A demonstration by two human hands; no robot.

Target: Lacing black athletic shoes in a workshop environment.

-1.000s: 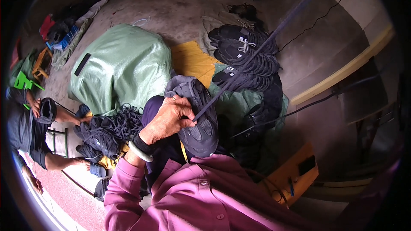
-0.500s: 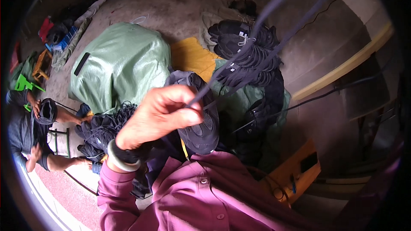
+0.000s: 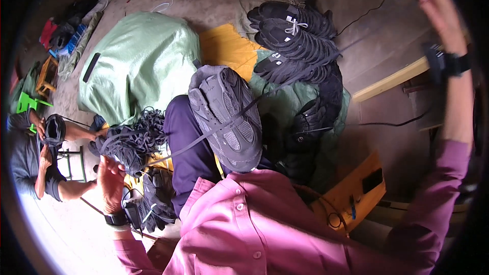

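A dark grey shoe (image 3: 226,117) rests upright on my lap, its toe toward my purple-pink shirt. A long flat grey shoelace (image 3: 204,136) runs slantwise across it, stretched out to both sides. At the lower left my left hand (image 3: 109,179) is closed on one stretch of the lace. My right hand (image 3: 438,7) is raised far out at the upper right, fingers somewhat blurred. The lace's other stretch runs toward it, fading with motion, and the fingers look closed on it. Dark wristbands sit on both wrists.
A heap of dark laced shoes (image 3: 127,145) lies left of my knee. Rows of black shoes (image 3: 300,40) sit beyond on green sheeting. A big pale-green sack (image 3: 147,66) bulges at the far left. Another person (image 3: 35,158) holds a dark shoe at left. An orange board (image 3: 351,198) stands right.
My left hand has moved down and left from over the shoe. My right hand has come into view at the upper right. The lace now stretches across the shoe between them.
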